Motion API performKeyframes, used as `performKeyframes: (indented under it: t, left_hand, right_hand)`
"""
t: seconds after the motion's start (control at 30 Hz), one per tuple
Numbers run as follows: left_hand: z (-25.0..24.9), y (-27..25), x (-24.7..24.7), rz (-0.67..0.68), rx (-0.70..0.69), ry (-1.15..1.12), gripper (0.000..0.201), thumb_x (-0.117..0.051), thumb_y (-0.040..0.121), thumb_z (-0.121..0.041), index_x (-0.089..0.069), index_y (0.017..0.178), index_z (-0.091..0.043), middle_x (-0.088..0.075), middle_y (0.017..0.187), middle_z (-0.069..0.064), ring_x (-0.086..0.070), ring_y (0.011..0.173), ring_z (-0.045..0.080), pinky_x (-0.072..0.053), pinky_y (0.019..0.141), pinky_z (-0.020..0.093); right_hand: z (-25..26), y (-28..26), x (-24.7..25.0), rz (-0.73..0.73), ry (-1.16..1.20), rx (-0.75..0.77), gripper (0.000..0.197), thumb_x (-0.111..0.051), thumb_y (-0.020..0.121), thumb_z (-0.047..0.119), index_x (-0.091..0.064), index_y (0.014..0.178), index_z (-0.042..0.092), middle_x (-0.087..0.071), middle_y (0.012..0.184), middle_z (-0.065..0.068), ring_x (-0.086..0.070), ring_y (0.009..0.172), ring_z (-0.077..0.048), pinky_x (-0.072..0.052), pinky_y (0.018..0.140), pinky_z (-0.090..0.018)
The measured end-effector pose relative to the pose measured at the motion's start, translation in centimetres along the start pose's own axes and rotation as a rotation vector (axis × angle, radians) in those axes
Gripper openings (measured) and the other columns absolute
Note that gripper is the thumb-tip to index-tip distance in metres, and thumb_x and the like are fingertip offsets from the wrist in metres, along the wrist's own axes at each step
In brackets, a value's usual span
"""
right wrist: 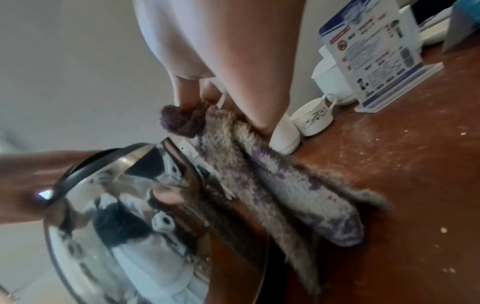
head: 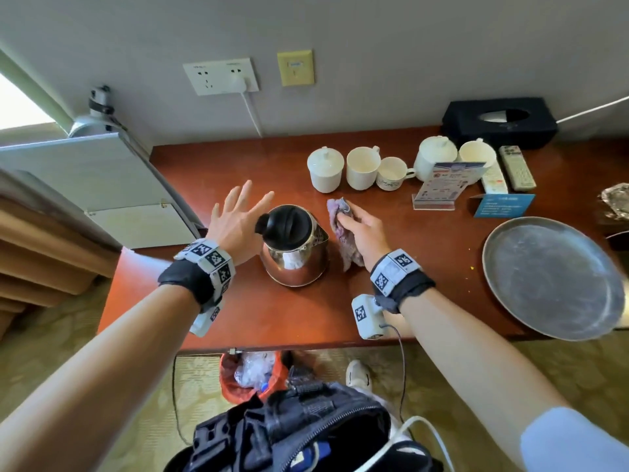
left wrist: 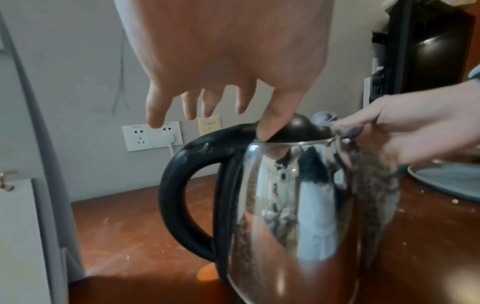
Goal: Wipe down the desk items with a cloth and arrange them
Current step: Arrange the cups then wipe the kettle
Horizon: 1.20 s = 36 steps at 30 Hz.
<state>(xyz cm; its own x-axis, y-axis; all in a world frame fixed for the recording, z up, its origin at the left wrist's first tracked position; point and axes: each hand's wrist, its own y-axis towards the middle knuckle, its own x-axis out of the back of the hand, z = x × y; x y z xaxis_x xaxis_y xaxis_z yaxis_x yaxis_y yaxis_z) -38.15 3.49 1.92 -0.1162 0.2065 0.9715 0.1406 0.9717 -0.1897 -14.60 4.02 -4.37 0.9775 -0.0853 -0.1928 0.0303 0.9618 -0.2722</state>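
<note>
Head view: a steel kettle [head: 294, 247] with a black lid and handle is shown standing near the middle of the desk [head: 272, 315], handle to the left, spout to the right. The left hand [head: 238, 221] is held spread, fingers straight, just left of the handle; nothing is gripped, though in the left wrist view the thumb appears to rest on the lid edge — contact cannot be confirmed. The right hand [head: 362, 233] is seen curled round a purple-grey cloth [head: 342, 233], which is pressed against the kettle's right side below the spout and hangs down toward the desk. White cups [head: 362, 168] are lined up at the far edge, with a sign [head: 442, 185], two remotes [head: 515, 168] and a tissue box [head: 498, 122] farther right; a round tray [head: 551, 277] lies at the near right.

Judged step: the kettle body is being wiped. Risk is seen mainly in the unsteadied kettle — with the left hand not closed on the handle, a firm sideways wipe could slide or tip it leftward, and any water inside (not visible) could be spilled. The hanging cloth end could also be dragged through the crumbs visible on the desk, so that grit is smeared over the polished steel.
</note>
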Motion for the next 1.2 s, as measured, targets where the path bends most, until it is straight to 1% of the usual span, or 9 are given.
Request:
performKeyframes:
  t: [0.07, 0.23, 0.33, 0.5, 0.7, 0.83, 1.0, 1.1, 1.2]
  left_hand:
    - [-0.4, -0.5, -0.5, 0.031, 0.048, -0.061, 0.079, -0.06, 0.09, -0.03, -0.02, 0.158, -0.031, -0.006, 0.168, 0.009, 0.004, 0.154, 0.028, -0.008, 0.121, 0.061]
    - [-0.7, -0.8, -1.1, 0.073, 0.079, -0.107, 0.085, -0.065, 0.083, -0.064, -0.034, 0.155, -0.03, -0.018, 0.166, 0.001, 0.009, 0.153, 0.027, 0.006, 0.117, 0.064]
    - [-1.1, -0.4, -1.1, 0.121, 0.046, -0.132, 0.085, -0.07, 0.08, -0.063, -0.033, 0.153, -0.038, -0.006, 0.168, -0.001, 0.013, 0.153, 0.024, 0.007, 0.118, 0.065]
    - [-1.6, 0.5, -0.9, 0.196, -0.04, -0.146, 0.086, -0.072, 0.08, -0.058, -0.026, 0.152, -0.049, 0.007, 0.168, -0.001, 0.017, 0.153, 0.024, 0.009, 0.119, 0.064]
    - [-1.4, 1.9, -0.5, 0.23, -0.007, -0.231, 0.085, -0.076, 0.08, -0.045, -0.03, 0.151, -0.049, 0.007, 0.168, -0.003, 0.015, 0.153, 0.023, 0.01, 0.119, 0.063]
    - [-1.3, 2.6, -0.3, 0.218, -0.002, -0.273, 0.084, -0.081, 0.075, -0.04, -0.04, 0.148, -0.048, 0.007, 0.168, -0.006, 0.016, 0.153, 0.021, 0.011, 0.119, 0.061]
    - [-1.5, 2.0, -0.4, 0.227, 0.033, -0.285, 0.085, -0.08, 0.077, -0.042, -0.035, 0.149, -0.051, 0.005, 0.168, -0.002, 0.014, 0.153, 0.023, 0.009, 0.119, 0.061]
    - [-1.7, 2.0, -0.3, 0.228, 0.044, -0.29, 0.086, -0.079, 0.078, -0.041, -0.032, 0.15, -0.051, 0.006, 0.168, -0.001, 0.014, 0.153, 0.024, 0.009, 0.119, 0.061]
    - [-1.9, 1.8, -0.1, 0.241, 0.044, -0.276, 0.085, -0.078, 0.08, -0.042, -0.031, 0.151, -0.05, 0.006, 0.168, 0.0, 0.016, 0.153, 0.024, 0.01, 0.119, 0.06]
  right_hand:
    - [-0.4, 0.2, -1.0, 0.07, -0.005, -0.028, 0.031, -0.058, 0.094, -0.001, -0.064, 0.125, -0.003, -0.07, 0.096, -0.005, -0.064, 0.08, -0.005, -0.047, 0.079, -0.015]
    - [-2.3, -0.8, -1.5, 0.085, -0.018, -0.074, 0.029, -0.061, 0.094, 0.006, -0.07, 0.12, 0.01, -0.072, 0.098, 0.002, -0.063, 0.091, -0.009, -0.046, 0.091, -0.024]
    - [-3.4, -2.8, -0.7, 0.045, 0.024, -0.053, 0.032, -0.061, 0.093, 0.005, -0.068, 0.125, 0.008, -0.073, 0.098, 0.005, -0.064, 0.09, -0.007, -0.045, 0.089, -0.022]
    - [-3.3, -3.3, 0.9, 0.05, -0.138, 0.082, 0.041, -0.069, 0.087, 0.02, -0.066, 0.128, 0.019, -0.067, 0.127, 0.008, -0.06, 0.121, -0.007, -0.044, 0.108, -0.034]
    - [-1.4, -1.4, -0.8, 0.195, -0.406, 0.237, 0.042, -0.068, 0.091, 0.014, -0.064, 0.13, 0.031, -0.053, 0.143, 0.017, -0.044, 0.132, 0.007, -0.033, 0.113, -0.017]
    - [-1.6, -0.2, -1.2, 0.18, -0.162, 0.141, 0.042, -0.064, 0.093, 0.008, -0.063, 0.132, 0.023, -0.061, 0.135, 0.011, -0.052, 0.128, 0.0, -0.039, 0.11, -0.021]
    - [-4.5, 1.0, 0.3, -0.009, 0.009, -0.165, 0.02, -0.067, 0.093, 0.028, -0.074, 0.112, 0.026, -0.075, 0.109, 0.005, -0.066, 0.107, -0.009, -0.045, 0.108, -0.037]
    - [-8.2, 0.4, 1.3, -0.08, 0.05, -0.301, 0.024, -0.062, 0.096, 0.017, -0.07, 0.119, 0.021, -0.073, 0.115, -0.005, -0.066, 0.112, -0.023, -0.045, 0.108, -0.048]
    - [-7.8, 0.1, 0.6, -0.129, 0.115, -0.299, 0.029, -0.057, 0.098, 0.008, -0.067, 0.125, 0.013, -0.07, 0.12, -0.01, -0.064, 0.117, -0.028, -0.047, 0.106, -0.045]
